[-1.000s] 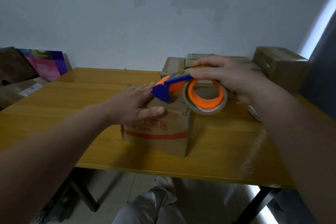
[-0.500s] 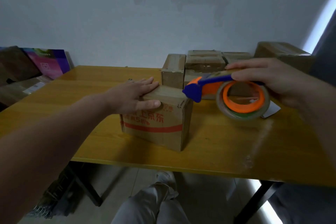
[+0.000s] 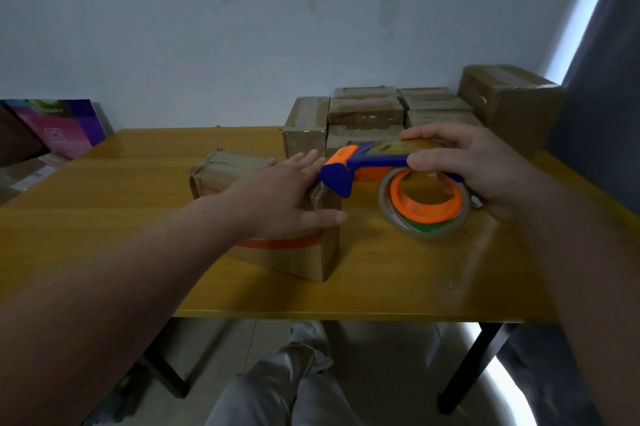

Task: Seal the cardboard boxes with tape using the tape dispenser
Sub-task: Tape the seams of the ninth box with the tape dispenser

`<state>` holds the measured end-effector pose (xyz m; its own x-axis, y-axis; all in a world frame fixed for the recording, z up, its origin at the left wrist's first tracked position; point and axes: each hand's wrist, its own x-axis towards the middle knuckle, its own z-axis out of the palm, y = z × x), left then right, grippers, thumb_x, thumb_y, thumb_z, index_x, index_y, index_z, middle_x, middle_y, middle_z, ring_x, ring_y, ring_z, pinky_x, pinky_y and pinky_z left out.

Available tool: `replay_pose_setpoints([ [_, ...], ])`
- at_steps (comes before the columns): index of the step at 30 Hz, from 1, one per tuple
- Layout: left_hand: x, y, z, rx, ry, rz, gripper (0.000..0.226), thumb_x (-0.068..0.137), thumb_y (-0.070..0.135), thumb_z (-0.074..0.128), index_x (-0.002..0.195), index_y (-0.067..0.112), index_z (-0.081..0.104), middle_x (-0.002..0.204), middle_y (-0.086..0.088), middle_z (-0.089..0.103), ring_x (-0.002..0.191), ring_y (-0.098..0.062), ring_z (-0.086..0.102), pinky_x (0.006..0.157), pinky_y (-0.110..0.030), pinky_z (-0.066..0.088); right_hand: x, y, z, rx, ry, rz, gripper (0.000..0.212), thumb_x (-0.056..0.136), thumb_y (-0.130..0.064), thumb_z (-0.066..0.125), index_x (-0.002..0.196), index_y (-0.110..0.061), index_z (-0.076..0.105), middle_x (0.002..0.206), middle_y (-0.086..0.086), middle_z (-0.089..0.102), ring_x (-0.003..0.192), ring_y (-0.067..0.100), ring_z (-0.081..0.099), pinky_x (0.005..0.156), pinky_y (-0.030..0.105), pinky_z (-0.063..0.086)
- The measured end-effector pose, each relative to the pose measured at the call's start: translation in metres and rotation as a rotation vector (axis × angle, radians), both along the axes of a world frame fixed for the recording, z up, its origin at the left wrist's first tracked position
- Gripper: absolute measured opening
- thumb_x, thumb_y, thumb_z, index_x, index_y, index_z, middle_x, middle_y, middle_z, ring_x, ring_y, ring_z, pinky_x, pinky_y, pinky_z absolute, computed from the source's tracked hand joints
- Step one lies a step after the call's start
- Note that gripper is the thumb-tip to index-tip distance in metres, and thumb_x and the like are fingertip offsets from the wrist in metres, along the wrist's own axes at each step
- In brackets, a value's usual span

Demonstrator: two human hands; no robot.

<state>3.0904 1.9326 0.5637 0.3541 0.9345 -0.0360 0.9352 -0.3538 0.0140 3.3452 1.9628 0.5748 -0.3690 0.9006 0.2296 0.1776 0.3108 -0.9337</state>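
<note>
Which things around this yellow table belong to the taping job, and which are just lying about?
Job: brown cardboard box with orange stripe, under the left hand; blue-and-orange plastic tape dispenser, gripped by the right hand; stacked brown cardboard boxes at the back, likely.
Lying about: purple-and-pink printed carton at the far left.

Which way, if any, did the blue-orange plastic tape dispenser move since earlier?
Yes: the dispenser moved right, from over the brown cardboard box to its right edge.
</note>
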Motion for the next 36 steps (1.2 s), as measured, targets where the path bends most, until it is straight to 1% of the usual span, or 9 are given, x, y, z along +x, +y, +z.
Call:
replay_pose_setpoints([
  [3, -0.001, 0.001, 0.001, 0.018, -0.045, -0.030, 0.076, 0.084, 0.067, 0.038, 0.149, 0.032, 0.020, 0.160, 0.000, 0.009, 0.145, -0.016, 0.010, 0.118, -0.044, 0.015, -0.007, -0.002, -0.007, 0.002, 0.012, -0.010, 0.057, 0.045, -0.049, 0.083, 0.100, -0.039, 0.069, 0.099, -0.005, 0.070, 0.084, 0.012, 0.071, 0.064, 0.023, 0.056],
  [7, -0.016, 0.002, 0.003, 0.002, -0.094, -0.029, 0.062, 0.090, 0.052, 0.048, 0.146, 0.033, 0.028, 0.158, 0.001, 0.016, 0.143, -0.016, 0.016, 0.117, -0.041, 0.017, -0.027, -0.007, -0.015, 0.036, 0.065, -0.043, 0.052, 0.053, -0.046, 0.079, 0.103, -0.037, 0.067, 0.106, -0.003, 0.067, 0.090, 0.012, 0.069, 0.069, 0.025, 0.056],
  [10, -0.028, 0.005, 0.005, -0.057, -0.130, -0.023, 0.064, 0.091, 0.048, 0.052, 0.148, 0.038, 0.022, 0.160, 0.004, 0.007, 0.145, -0.015, 0.008, 0.117, -0.045, 0.014, -0.031, -0.010, -0.015, 0.039, 0.070, -0.045, 0.054, 0.053, -0.047, 0.079, 0.104, -0.036, 0.067, 0.106, -0.005, 0.067, 0.091, 0.010, 0.068, 0.072, 0.025, 0.057],
  [14, -0.035, 0.010, 0.005, -0.108, -0.153, -0.029, 0.067, 0.091, 0.047, 0.053, 0.148, 0.043, 0.016, 0.160, 0.009, 0.000, 0.146, -0.013, 0.001, 0.118, -0.046, 0.008, -0.024, -0.018, -0.010, 0.089, 0.010, -0.032, 0.060, 0.050, -0.052, 0.078, 0.107, -0.036, 0.067, 0.102, -0.014, 0.067, 0.090, 0.002, 0.066, 0.070, 0.018, 0.054],
  [19, -0.036, 0.015, 0.005, -0.141, -0.141, -0.016, 0.069, 0.091, 0.049, 0.051, 0.138, 0.060, 0.002, 0.159, 0.010, -0.005, 0.146, -0.015, -0.003, 0.118, -0.047, 0.007, 0.005, -0.024, 0.000, 0.062, -0.020, -0.033, 0.061, 0.042, -0.057, 0.077, 0.099, -0.040, 0.069, 0.097, -0.014, 0.069, 0.088, 0.008, 0.068, 0.075, 0.030, 0.057],
  [23, -0.037, 0.016, 0.006, -0.146, -0.143, -0.014, 0.069, 0.091, 0.049, 0.051, 0.137, 0.063, 0.002, 0.159, 0.011, -0.007, 0.145, -0.015, -0.003, 0.116, -0.046, 0.008, 0.012, -0.029, -0.001, 0.066, -0.081, -0.016, 0.062, 0.040, -0.060, 0.074, 0.100, -0.043, 0.068, 0.097, -0.019, 0.064, 0.088, 0.000, 0.065, 0.068, 0.022, 0.056],
  [26, -0.038, 0.015, 0.004, -0.131, -0.139, -0.027, 0.068, 0.090, 0.049, 0.051, 0.135, 0.062, 0.001, 0.159, 0.011, -0.007, 0.145, -0.012, -0.003, 0.115, -0.041, 0.005, 0.004, -0.030, -0.004, 0.057, -0.123, -0.006, 0.062, 0.042, -0.057, 0.074, 0.102, -0.041, 0.068, 0.090, -0.016, 0.067, 0.084, -0.002, 0.065, 0.064, 0.017, 0.056],
  [32, -0.038, 0.015, 0.006, -0.119, -0.103, -0.035, 0.071, 0.091, 0.049, 0.051, 0.139, 0.057, 0.000, 0.159, 0.008, -0.007, 0.146, -0.015, -0.002, 0.116, -0.044, 0.005, -0.028, -0.021, -0.005, 0.089, -0.305, -0.055, 0.044, 0.060, -0.050, 0.080, 0.101, -0.043, 0.065, 0.103, -0.024, 0.055, 0.087, 0.002, 0.058, 0.066, 0.020, 0.048],
  [36, -0.036, 0.014, 0.005, -0.093, -0.115, -0.040, 0.070, 0.091, 0.052, 0.051, 0.143, 0.054, 0.004, 0.160, 0.007, -0.003, 0.146, -0.017, 0.001, 0.115, -0.044, 0.007, -0.040, -0.017, 0.002, 0.058, -0.319, -0.088, 0.042, 0.057, -0.051, 0.078, 0.096, -0.040, 0.067, 0.096, -0.021, 0.056, 0.086, 0.004, 0.057, 0.061, 0.020, 0.042],
])
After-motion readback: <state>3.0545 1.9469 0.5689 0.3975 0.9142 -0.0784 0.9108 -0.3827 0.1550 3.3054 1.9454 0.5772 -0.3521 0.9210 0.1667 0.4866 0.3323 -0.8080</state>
